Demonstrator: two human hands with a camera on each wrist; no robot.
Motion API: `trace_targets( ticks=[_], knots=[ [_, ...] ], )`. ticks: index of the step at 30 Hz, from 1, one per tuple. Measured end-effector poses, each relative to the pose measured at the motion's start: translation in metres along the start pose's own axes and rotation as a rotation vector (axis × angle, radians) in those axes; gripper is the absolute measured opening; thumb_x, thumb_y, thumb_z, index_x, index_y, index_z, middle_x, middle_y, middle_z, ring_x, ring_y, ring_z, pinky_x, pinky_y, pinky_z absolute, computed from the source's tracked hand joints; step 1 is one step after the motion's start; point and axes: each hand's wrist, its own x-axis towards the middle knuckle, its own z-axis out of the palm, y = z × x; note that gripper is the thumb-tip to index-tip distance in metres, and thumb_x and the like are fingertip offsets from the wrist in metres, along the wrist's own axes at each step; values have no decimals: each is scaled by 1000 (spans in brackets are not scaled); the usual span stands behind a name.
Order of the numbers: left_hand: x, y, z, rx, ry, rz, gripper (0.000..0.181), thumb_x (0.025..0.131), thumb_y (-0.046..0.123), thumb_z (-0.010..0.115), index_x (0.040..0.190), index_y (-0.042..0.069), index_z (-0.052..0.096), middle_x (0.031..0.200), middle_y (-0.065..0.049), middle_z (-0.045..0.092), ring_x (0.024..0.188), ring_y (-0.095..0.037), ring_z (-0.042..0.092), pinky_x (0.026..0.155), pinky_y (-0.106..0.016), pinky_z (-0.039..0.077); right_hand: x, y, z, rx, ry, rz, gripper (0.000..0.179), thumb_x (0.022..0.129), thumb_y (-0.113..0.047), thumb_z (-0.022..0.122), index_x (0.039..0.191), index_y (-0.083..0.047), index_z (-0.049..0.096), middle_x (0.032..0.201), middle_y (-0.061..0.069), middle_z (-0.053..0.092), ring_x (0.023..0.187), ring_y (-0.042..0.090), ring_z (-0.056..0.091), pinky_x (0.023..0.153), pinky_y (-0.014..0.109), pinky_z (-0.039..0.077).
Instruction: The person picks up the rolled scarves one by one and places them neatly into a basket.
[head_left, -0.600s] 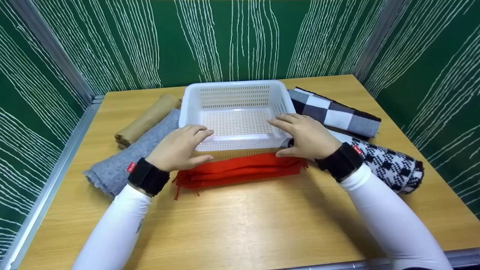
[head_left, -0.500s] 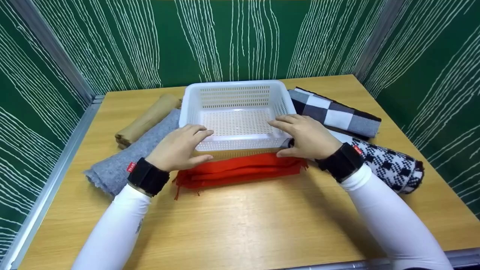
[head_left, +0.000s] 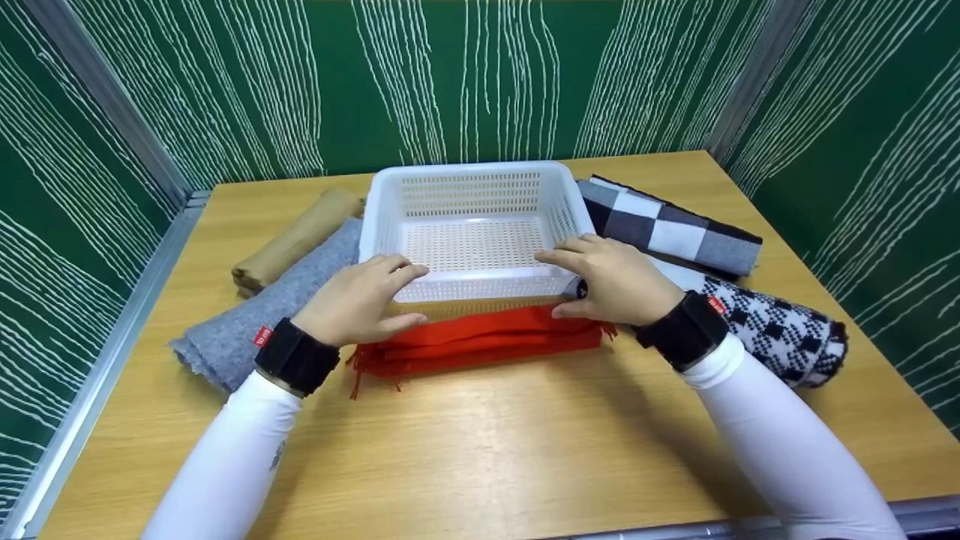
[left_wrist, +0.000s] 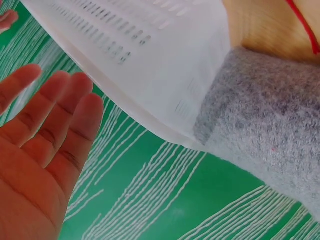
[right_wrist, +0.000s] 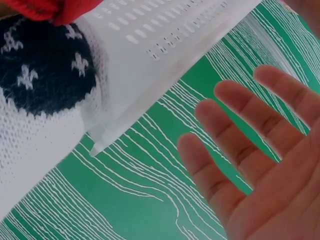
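Hands (head_left: pixel 358 301) near basket (head_left: pixel 484 276) and red cloth (head_left: pixel 487 342)

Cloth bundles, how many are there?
5 visible: tan roll and grey roll left of the white basket, red fringed bundle in front, checked bundle and black-and-white knit roll at right; more may be hidden.

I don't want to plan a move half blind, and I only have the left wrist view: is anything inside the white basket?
Observer: No, the head view shows nothing inside the white basket.
Operator: What does the red strand at my top right belong to?
Observer: Most likely the folded red cloth, which lies along the basket's near side in the head view.
Operator: And is the right hand holding anything?
Observer: No, the right hand holds nothing; its fingers are extended by the basket's near right corner.
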Motion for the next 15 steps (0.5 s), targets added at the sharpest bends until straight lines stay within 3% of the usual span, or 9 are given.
trace_targets(
  ticks=[6,15],
  knots=[
    [-2,0,3,-2,5,9,60,95,44,82,138,5,68,121,-14,70,109,-31,70,89,-50,64,-1,0,4,-5,40,-33,72,77,-37,99,138,-9,72,126,14,75,110,34,72,95,56,60],
    [-2,4,4,-12,-32,-8,57,95,43,82,136,5,69,124,-13,73,110,-30,73,91,-50,64,-3,-3,5,26,40,-36,60,77,-31,100,126,-8,76,112,10,77,86,26,70,77,46,61]
  ],
)
